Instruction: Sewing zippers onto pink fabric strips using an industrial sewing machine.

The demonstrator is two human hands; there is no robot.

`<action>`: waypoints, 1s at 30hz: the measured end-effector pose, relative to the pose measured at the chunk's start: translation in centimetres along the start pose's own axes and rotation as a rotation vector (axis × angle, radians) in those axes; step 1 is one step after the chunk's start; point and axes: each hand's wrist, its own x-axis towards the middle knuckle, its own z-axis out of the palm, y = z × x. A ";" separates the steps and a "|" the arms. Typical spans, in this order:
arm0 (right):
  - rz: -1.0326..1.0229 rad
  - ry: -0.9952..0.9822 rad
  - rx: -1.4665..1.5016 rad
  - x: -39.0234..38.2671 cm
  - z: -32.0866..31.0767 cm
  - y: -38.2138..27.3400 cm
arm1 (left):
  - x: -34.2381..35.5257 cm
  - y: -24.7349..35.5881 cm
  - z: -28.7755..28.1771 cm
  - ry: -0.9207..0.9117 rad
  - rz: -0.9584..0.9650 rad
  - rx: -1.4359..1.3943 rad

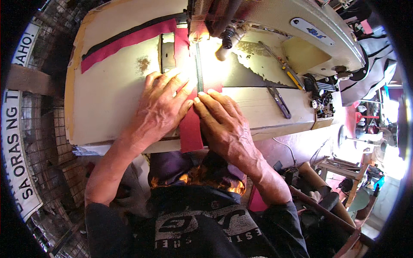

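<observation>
A long red fabric strip [191, 132] runs from beneath the sewing machine's lit needle area toward me, its near end hanging over the table edge. Along its upper stretch lies a narrow dark zipper tape [199, 69]. My left hand [161, 99] rests on the left side of the strip with fingers spread and thumb stretched against the cloth. Fingers extended and close together, my right hand [223, 118] presses on the strip from the right, its fingertips next to my left thumb. The right thumb is hidden. Glare washes out the needle area.
The sewing machine [275, 21] reaches across the top right. Thread snips [279, 102] and a yellow-handled screwdriver [292, 77] lie right of my hands. Another red piece with a black edge [129, 39] lies at the far left of the tabletop [112, 94]. Several bobbins [323, 105] sit at right.
</observation>
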 end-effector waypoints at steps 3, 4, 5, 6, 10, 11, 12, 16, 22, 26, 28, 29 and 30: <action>0.005 -0.009 0.027 0.6 -0.1 0.2 | 0.6 -0.5 0.0 -0.014 -0.006 0.001; 0.010 0.007 0.025 0.9 -0.1 0.4 | 0.9 -0.8 0.0 -0.012 -0.005 0.005; 0.014 0.017 0.026 1.1 0.1 0.7 | 1.3 -1.1 0.1 -0.001 -0.010 0.008; 0.023 0.003 0.023 1.4 0.3 0.9 | 1.6 -1.3 0.2 -0.001 -0.021 0.013; 0.043 0.046 0.063 1.7 0.8 1.3 | 1.8 -1.7 0.2 -0.031 -0.011 0.025; 0.046 0.035 0.087 1.6 0.7 1.3 | 1.7 -1.7 0.2 -0.031 -0.021 -0.015; 0.057 -0.009 0.108 1.4 0.2 1.4 | 1.6 -2.0 0.1 -0.040 -0.038 -0.049; 0.348 0.192 -0.027 -1.4 -4.4 2.6 | 3.2 -6.1 -0.2 -0.078 -0.078 -0.139; 0.682 0.026 -0.341 -6.1 -7.4 7.0 | 10.9 -16.6 3.1 0.130 -0.368 0.166; 0.568 0.030 -0.445 -5.4 -6.6 6.5 | 13.3 -18.8 4.3 -0.139 -0.469 0.010; 0.578 0.068 -0.352 -3.7 -6.2 4.6 | 13.0 -18.9 3.7 0.009 -0.376 -0.032; 0.476 0.112 -0.257 -2.8 -5.8 3.1 | 12.7 -18.8 3.3 -0.023 -0.349 -0.110; 0.474 0.106 -0.179 -1.7 -5.2 1.6 | 12.3 -18.8 2.9 -0.057 -0.323 -0.191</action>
